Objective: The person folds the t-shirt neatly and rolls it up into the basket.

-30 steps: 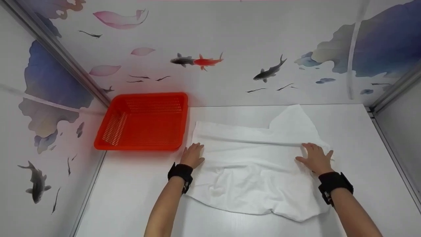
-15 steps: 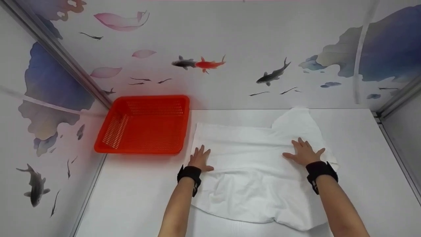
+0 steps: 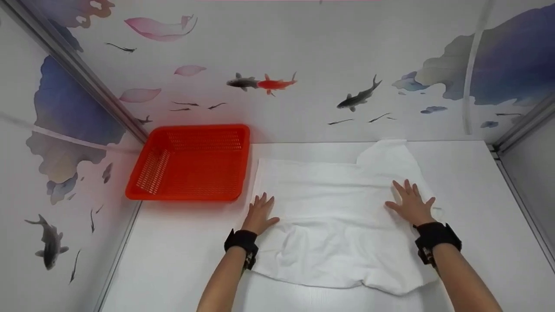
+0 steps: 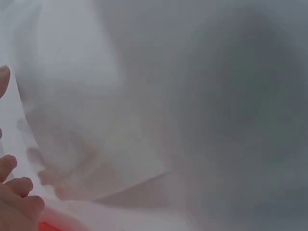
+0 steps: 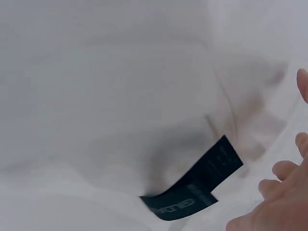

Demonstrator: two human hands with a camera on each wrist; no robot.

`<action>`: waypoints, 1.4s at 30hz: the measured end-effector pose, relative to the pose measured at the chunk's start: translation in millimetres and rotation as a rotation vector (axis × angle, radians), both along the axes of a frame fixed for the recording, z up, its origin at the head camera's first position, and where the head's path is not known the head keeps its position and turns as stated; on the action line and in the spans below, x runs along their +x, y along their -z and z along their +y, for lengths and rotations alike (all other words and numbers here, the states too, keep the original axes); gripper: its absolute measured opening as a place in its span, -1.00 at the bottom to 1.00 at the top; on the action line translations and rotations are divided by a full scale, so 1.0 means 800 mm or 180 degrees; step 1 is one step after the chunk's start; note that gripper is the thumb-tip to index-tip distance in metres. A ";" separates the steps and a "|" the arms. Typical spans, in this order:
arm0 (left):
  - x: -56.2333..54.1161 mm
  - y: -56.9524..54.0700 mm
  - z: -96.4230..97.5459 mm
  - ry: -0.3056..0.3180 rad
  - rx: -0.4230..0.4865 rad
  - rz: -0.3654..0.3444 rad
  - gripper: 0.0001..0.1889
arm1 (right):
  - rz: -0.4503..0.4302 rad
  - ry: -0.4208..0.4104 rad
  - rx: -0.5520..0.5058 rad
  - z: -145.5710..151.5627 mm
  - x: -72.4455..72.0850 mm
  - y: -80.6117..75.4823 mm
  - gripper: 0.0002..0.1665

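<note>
A white T-shirt point(image 3: 329, 203) lies spread on the white table, its hem side to the left and a sleeve point(image 3: 386, 154) pointing to the far right. Wrinkles bunch in its near half. My left hand point(image 3: 260, 214) lies with spread fingers on the shirt's left edge. Over the right part, close to the collar side, my right hand point(image 3: 411, 203) spreads its fingers flat on the cloth. In the right wrist view a dark label point(image 5: 192, 187) with pale lettering stands out from the shirt beside the fingers point(image 5: 284, 171). Neither hand grips anything.
A red plastic basket point(image 3: 243, 173) with slotted walls stands at the back left, near the shirt's left edge. White wall panels painted with fish point(image 3: 357, 96) and petals enclose the table at the back and sides.
Over the last second both hands have shifted on the cloth. The right hand moved inward to the left, then back out to the right. The shirt's sleeve tip looks slightly folded down now.
</note>
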State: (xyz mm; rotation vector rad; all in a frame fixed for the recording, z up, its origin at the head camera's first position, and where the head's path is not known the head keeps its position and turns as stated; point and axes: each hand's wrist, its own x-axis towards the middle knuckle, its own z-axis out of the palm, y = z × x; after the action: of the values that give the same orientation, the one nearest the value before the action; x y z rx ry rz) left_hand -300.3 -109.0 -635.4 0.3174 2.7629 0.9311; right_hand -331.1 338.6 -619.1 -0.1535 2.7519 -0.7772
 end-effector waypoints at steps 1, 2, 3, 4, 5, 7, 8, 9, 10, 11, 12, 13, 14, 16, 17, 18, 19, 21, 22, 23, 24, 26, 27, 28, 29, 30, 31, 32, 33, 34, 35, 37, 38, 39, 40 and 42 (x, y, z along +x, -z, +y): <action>0.008 0.000 -0.001 0.0012 0.0032 0.0089 -0.32 | 0.0074 0.0064 -0.0032 0.005 0.011 -0.003 -0.08; 0.016 0.000 -0.003 0.0016 0.0029 0.0176 -0.33 | 0.0150 0.0143 -0.0048 0.009 0.022 -0.005 -0.10; 0.023 0.001 -0.004 0.0003 0.0014 0.0257 -0.35 | 0.0230 0.0242 -0.0074 0.014 0.034 -0.006 -0.11; 0.031 0.002 -0.006 -0.0036 0.0002 0.0325 -0.36 | 0.0283 0.0358 -0.0101 0.018 0.046 -0.008 -0.13; 0.039 0.004 -0.009 -0.0098 -0.0011 0.0397 -0.38 | 0.0317 0.0492 -0.0121 0.022 0.059 -0.008 -0.15; 0.054 0.008 -0.014 -0.0295 0.0009 0.0528 -0.41 | 0.0337 0.0802 -0.0145 0.027 0.083 -0.009 -0.19; 0.061 0.010 -0.017 -0.0420 0.0025 0.0571 -0.42 | 0.0341 0.0966 -0.0161 0.029 0.094 -0.008 -0.20; 0.068 0.012 -0.020 -0.0544 0.0047 0.0602 -0.43 | 0.0329 0.1148 -0.0208 0.030 0.105 -0.008 -0.22; 0.075 0.014 -0.024 -0.0656 0.0074 0.0621 -0.44 | 0.0290 0.1320 -0.0264 0.030 0.115 -0.007 -0.24; 0.082 0.017 -0.027 -0.0749 0.0092 0.0651 -0.45 | 0.0247 0.1481 -0.0313 0.030 0.124 -0.006 -0.25; 0.089 0.019 -0.030 -0.0823 0.0107 0.0683 -0.47 | 0.0211 0.1622 -0.0357 0.030 0.133 -0.004 -0.26; 0.095 0.021 -0.032 -0.0895 0.0117 0.0690 -0.48 | 0.0188 0.1741 -0.0414 0.029 0.141 -0.002 -0.27; 0.100 0.023 -0.034 -0.0952 0.0119 0.0696 -0.49 | 0.0160 0.1844 -0.0470 0.028 0.149 0.000 -0.27; 0.109 0.027 -0.037 -0.1064 0.0178 0.0681 -0.52 | 0.0063 0.2032 -0.0592 0.025 0.165 0.005 -0.27; 0.113 0.028 -0.038 -0.1124 0.0224 0.0649 -0.53 | 0.0030 0.2098 -0.0609 0.023 0.172 0.008 -0.26; 0.116 0.028 -0.038 -0.1188 0.0256 0.0612 -0.54 | -0.0016 0.2147 -0.0638 0.020 0.180 0.010 -0.26; 0.119 0.028 -0.037 -0.1250 0.0299 0.0563 -0.55 | -0.0069 0.2188 -0.0671 0.018 0.187 0.013 -0.26; 0.124 0.025 -0.036 -0.1367 0.0371 0.0465 -0.56 | -0.0184 0.2249 -0.0713 0.011 0.198 0.016 -0.26; 0.127 0.024 -0.035 -0.1420 0.0383 0.0427 -0.57 | -0.0237 0.2276 -0.0738 0.008 0.202 0.017 -0.27; 0.130 0.022 -0.034 -0.1475 0.0374 0.0387 -0.58 | -0.0281 0.2278 -0.0750 0.004 0.206 0.018 -0.28; 0.134 0.020 -0.033 -0.1540 0.0355 0.0359 -0.59 | -0.0336 0.2292 -0.0790 0.001 0.209 0.018 -0.29; 0.142 0.015 -0.030 -0.1681 0.0307 0.0272 -0.62 | -0.0395 0.2363 -0.0843 -0.006 0.211 0.018 -0.32; 0.146 0.014 -0.029 -0.1756 0.0262 0.0233 -0.64 | -0.0420 0.2408 -0.0864 -0.009 0.211 0.018 -0.33; 0.150 0.013 -0.028 -0.1828 0.0215 0.0187 -0.66 | -0.0445 0.2456 -0.0878 -0.011 0.211 0.017 -0.35; 0.155 0.011 -0.026 -0.1886 0.0161 0.0144 -0.68 | -0.0470 0.2489 -0.0876 -0.013 0.211 0.017 -0.36; 0.159 0.010 -0.025 -0.1936 0.0104 0.0110 -0.70 | -0.0485 0.2523 -0.0876 -0.014 0.210 0.017 -0.37; 0.162 0.010 -0.024 -0.1968 0.0046 0.0083 -0.72 | -0.0498 0.2554 -0.0876 -0.015 0.210 0.017 -0.39; 0.165 0.010 -0.022 -0.1993 -0.0003 0.0059 -0.74 | -0.0507 0.2588 -0.0892 -0.016 0.210 0.016 -0.41; 0.168 0.010 -0.021 -0.2005 -0.0053 0.0059 -0.76 | -0.0495 0.2619 -0.0913 -0.017 0.210 0.016 -0.44; 0.171 0.009 -0.019 -0.2010 -0.0093 0.0061 -0.79 | -0.0456 0.2665 -0.0958 -0.018 0.212 0.015 -0.47; 0.173 0.009 -0.017 -0.1999 -0.0120 0.0079 -0.81 | -0.0401 0.2713 -0.1022 -0.018 0.214 0.015 -0.50; 0.178 0.009 -0.015 -0.1994 -0.0125 0.0115 -0.84 | -0.0228 0.2866 -0.1225 -0.017 0.219 0.015 -0.56; 0.180 0.009 -0.015 -0.1999 -0.0114 0.0124 -0.84 | -0.0116 0.2947 -0.1362 -0.016 0.223 0.015 -0.60; 0.183 0.008 -0.016 -0.2005 -0.0096 0.0151 -0.84 | 0.0008 0.3028 -0.1500 -0.015 0.227 0.015 -0.63; 0.185 0.008 -0.016 -0.2026 -0.0068 0.0153 -0.84 | 0.0126 0.3094 -0.1639 -0.013 0.232 0.015 -0.66; 0.189 0.007 -0.019 -0.2073 -0.0011 0.0155 -0.85 | 0.0335 0.3155 -0.1869 -0.008 0.241 0.014 -0.70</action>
State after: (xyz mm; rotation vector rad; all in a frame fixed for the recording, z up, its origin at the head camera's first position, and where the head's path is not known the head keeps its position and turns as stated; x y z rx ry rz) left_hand -148.7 -124.2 -640.8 -0.6075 2.9520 1.0476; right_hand -138.6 332.1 -630.5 1.1516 2.4841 -1.8162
